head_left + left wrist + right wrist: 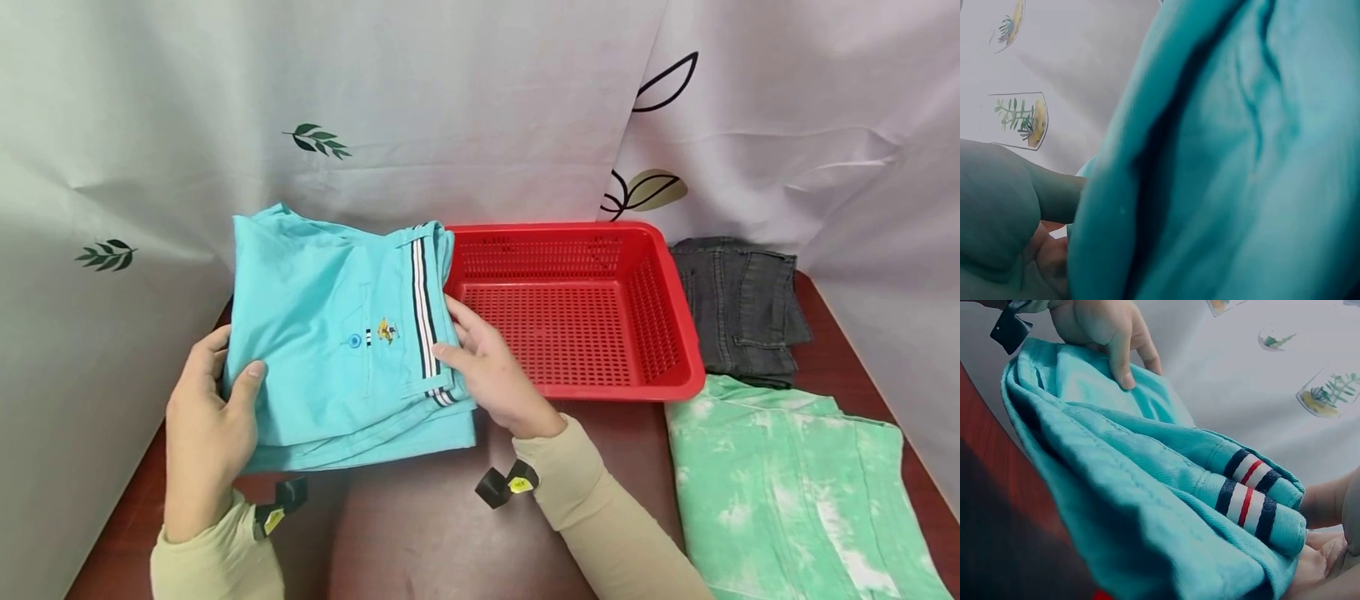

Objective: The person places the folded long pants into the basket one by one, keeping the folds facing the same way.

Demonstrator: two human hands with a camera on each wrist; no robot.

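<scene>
Folded turquoise pants [315,333] hang over the left part of the table in the head view. They have a striped waistband [424,308], a small blue button and an embroidered figure. My left hand [213,417] grips their left edge, thumb on top and fingers behind. At the waistband end, my right hand [491,367] pinches the layers with its thumb over the stripes. The left wrist view is mostly filled by turquoise cloth [1241,187] beside the thumb. In the right wrist view, folded layers show two striped waistband ends [1250,509] near the right hand.
A red perforated basket [600,392] stands behind and right of the pants, which overlap its left side in the head view. Dark grey jeans [738,308] lie folded right of it. Green tie-dye clothing [795,500] lies at the front right. Pale curtains [450,108] surround the brown table [420,533].
</scene>
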